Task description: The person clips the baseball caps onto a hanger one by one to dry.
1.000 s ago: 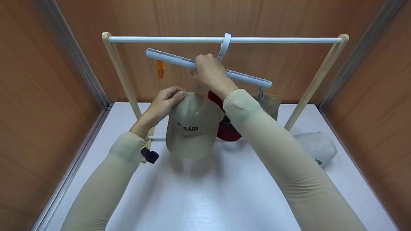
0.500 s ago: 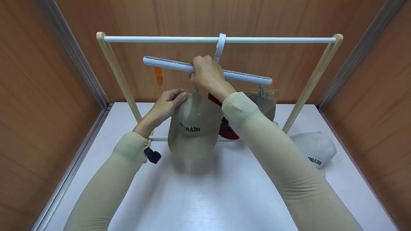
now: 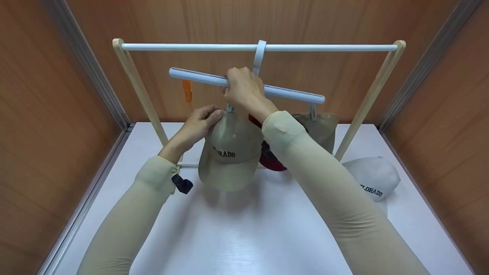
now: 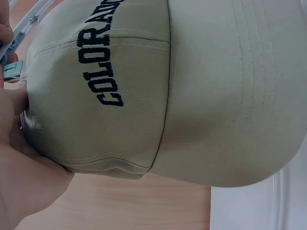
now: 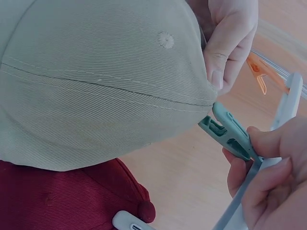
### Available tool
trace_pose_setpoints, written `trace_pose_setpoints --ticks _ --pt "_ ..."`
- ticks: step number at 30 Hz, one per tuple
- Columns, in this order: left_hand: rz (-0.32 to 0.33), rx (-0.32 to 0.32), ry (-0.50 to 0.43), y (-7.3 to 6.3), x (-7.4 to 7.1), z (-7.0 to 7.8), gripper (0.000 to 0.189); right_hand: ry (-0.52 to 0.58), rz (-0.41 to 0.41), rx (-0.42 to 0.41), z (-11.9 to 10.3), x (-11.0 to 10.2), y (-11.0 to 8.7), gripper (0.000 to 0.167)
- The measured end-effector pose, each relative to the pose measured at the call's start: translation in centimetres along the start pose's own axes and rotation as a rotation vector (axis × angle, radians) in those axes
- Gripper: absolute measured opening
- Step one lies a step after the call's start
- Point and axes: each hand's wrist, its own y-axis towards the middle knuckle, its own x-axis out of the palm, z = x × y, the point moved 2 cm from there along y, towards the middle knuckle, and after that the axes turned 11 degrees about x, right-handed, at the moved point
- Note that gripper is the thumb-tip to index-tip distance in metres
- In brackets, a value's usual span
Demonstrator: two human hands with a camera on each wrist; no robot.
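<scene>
My left hand [image 3: 196, 124] pinches the crown top of a beige baseball cap [image 3: 233, 143] with dark COLORADO lettering. The bill points down, above the white surface. My right hand [image 3: 246, 88] is at the middle of a pale blue clip hanger [image 3: 294, 93], whose hook loops over the rack's bar [image 3: 324, 47]. In the right wrist view, its thumb and fingers pinch the handles of a green clip [image 5: 228, 132]. The clip's tip meets the cap's top edge; whether it bites the fabric is unclear. A red cap [image 5: 81, 201] hangs behind, partly hidden by my right arm.
An orange clip [image 3: 187, 91] on the hanger's left end holds nothing. Another tan cap [image 3: 324, 131] hangs from the right-end clip. A white cap [image 3: 372, 177] lies on the table [image 3: 237, 240] at right. Wooden posts [image 3: 368, 103] stand at both rack ends.
The hanger has levelled somewhat, its left end dropping, and its hook has shifted left along the bar. The green clip now shows at the beige cap's top. My left hand keeps its pinch.
</scene>
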Motion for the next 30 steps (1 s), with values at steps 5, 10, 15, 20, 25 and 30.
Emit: trace_pose_setpoints --ticks 5,10,15,20,25,30 --pt "0.002 -0.006 -0.052 -0.04 -0.01 -0.04 0.034 0.006 -0.019 0.015 -0.1 -0.03 -0.08 0.019" --pt "0.0 0.003 -0.121 0.08 -0.07 -0.04 0.031 0.013 -0.027 -0.001 -0.31 0.03 -0.19 0.019" --pt "-0.01 0.017 -0.158 0.25 -0.03 0.01 0.03 0.011 -0.014 -0.022 -0.42 0.0 -0.28 0.017" --pt "-0.006 0.023 -0.163 0.21 -0.02 0.16 0.03 0.009 -0.015 -0.015 -0.39 -0.12 -0.32 0.017" --pt "0.019 0.017 -0.173 0.33 -0.18 0.12 0.03 -0.001 -0.025 -0.009 -0.38 -0.26 -0.28 0.017" --pt "0.045 0.014 -0.174 0.49 -0.28 0.14 0.032 0.002 -0.033 -0.006 -0.36 -0.35 -0.2 0.014"
